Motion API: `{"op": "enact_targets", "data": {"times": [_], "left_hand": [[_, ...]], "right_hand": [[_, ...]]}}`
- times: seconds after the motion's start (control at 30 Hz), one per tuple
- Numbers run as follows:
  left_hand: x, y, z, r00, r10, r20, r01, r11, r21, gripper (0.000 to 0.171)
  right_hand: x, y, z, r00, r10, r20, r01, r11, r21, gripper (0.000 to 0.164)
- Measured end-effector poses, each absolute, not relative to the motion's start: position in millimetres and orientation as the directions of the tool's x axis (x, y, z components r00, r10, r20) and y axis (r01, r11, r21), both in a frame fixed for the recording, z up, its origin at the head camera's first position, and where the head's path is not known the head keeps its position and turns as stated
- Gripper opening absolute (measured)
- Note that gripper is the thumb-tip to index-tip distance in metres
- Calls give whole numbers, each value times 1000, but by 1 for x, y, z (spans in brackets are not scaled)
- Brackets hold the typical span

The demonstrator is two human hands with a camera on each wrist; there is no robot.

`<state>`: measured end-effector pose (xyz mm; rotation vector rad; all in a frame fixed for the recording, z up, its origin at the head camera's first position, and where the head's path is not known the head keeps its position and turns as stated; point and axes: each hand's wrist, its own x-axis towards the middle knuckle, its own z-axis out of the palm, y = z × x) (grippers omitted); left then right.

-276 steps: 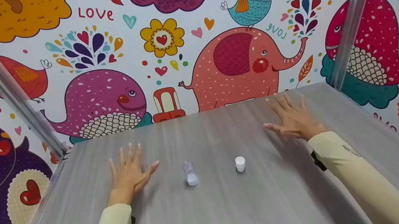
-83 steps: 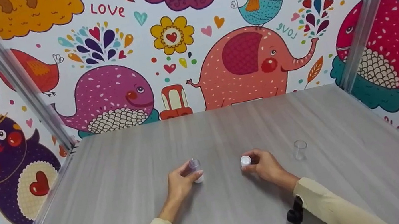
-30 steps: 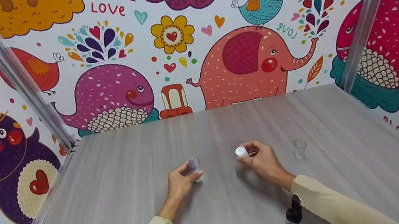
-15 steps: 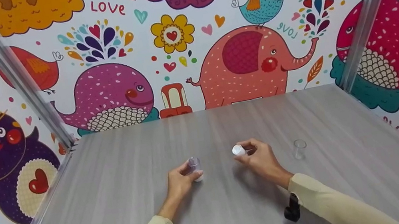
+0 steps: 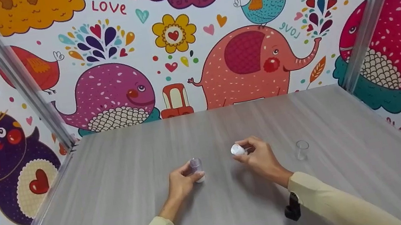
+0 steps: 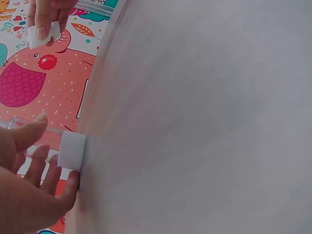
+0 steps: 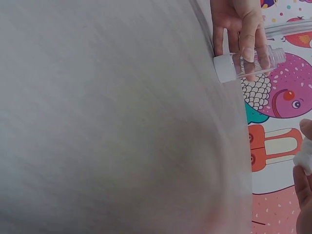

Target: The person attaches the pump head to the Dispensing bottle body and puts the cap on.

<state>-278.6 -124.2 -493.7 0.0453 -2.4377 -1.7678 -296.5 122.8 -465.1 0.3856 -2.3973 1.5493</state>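
Held bottle [image 5: 196, 165], grey table [image 5: 131, 162], cartoon-animal walls [image 5: 176, 67]

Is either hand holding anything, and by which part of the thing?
Left hand: the bottle, by its clear body. Right hand: the white piece, by its sides.

Bottle [image 5: 196, 166], seemingly on table [image 5: 130, 153], left of cap [image 5: 237, 149]
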Motion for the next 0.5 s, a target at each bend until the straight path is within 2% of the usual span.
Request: {"op": "enact_targets", "data": {"times": [0.5], "left_hand": [[-278,-123,-493,-990,-112,88,49,312,949,59]], "right_hand": [[-299,112,-460,-885,-131,446,-458,407,-790,39]]}}
